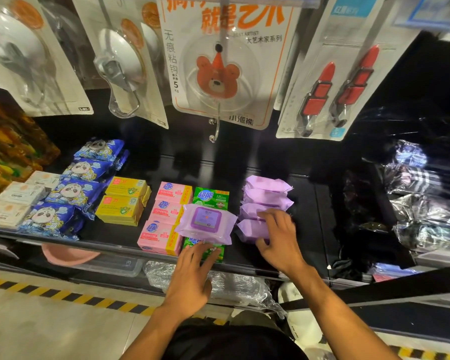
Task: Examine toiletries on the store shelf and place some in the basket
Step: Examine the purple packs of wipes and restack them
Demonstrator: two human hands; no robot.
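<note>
A purple wipes pack point(205, 223) with a hard lid lies flat on top of the green soap boxes point(210, 197) at the shelf front. My left hand point(192, 274) reaches to it with straight fingers, the tips at the pack's near edge and on the green box below it. A row of purple wipes packs point(266, 189) sits just to the right. My right hand point(278, 237) rests on the front packs of that row, fingers spread and thumb at the near edge. No basket is in view.
Pink soap boxes point(164, 224), yellow soap boxes point(122, 201), blue panda packs point(70, 193) and white boxes point(13, 203) fill the black shelf point(109, 232) to the left. Carded hooks point(216, 74) hang above. Dark wrapped goods point(426, 203) lie to the right. A striped floor line point(63, 294) runs below.
</note>
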